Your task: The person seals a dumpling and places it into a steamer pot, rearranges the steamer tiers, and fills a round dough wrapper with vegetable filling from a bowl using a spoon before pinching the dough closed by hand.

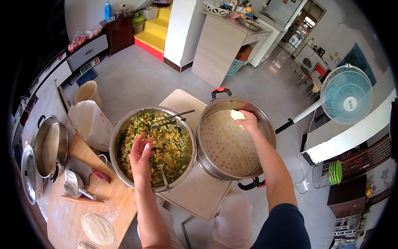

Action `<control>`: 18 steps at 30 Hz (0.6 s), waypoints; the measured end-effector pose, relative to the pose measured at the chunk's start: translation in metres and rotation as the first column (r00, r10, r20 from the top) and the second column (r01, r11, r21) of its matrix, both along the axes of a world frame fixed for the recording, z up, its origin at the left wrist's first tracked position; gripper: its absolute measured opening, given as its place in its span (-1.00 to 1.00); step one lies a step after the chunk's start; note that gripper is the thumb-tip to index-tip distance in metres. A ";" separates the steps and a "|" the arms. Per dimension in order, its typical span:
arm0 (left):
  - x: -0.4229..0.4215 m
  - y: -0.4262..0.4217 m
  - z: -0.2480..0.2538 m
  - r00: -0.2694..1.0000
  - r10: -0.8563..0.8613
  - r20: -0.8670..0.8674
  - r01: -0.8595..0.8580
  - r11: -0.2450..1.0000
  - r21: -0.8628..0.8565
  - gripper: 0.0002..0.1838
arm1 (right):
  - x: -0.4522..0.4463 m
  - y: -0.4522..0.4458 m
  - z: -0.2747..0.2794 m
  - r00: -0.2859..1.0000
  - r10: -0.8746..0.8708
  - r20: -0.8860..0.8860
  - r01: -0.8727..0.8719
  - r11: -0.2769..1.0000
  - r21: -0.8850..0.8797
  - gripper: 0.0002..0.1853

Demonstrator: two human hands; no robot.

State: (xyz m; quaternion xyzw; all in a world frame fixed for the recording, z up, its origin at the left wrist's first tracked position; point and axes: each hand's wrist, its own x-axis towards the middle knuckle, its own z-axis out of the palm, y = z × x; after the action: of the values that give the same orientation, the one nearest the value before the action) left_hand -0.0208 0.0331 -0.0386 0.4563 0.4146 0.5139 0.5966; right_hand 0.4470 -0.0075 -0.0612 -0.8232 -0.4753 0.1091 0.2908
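Observation:
My right hand is closed on a pale stuffed bun, held at the far right inside a steamer pot with a perforated base. Over a large steel bowl hangs my left hand, its fingers loosely bent and apart, with nothing visible in them. Chopped green and yellow filling fills the bowl. A pair of dark chopsticks and a metal spoon rest in it.
Flattened dough rounds, a rolling pin and a metal scoop lie on the wooden board at left. Bowl and pot stand on a small table. A fan stands at right.

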 end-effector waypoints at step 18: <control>-0.002 0.000 -0.001 0.998 0.050 0.041 -0.049 0.998 -0.032 -0.54 | 0.009 0.005 -0.026 0.938 0.017 0.345 -0.064 0.990 0.127 -0.58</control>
State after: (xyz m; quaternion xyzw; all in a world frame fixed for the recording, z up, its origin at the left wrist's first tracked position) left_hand -0.0232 0.0327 -0.0393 0.4259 0.4209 0.5314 0.5992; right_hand 0.4559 -0.0027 -0.0872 -0.7980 -0.5418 -0.0627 0.2566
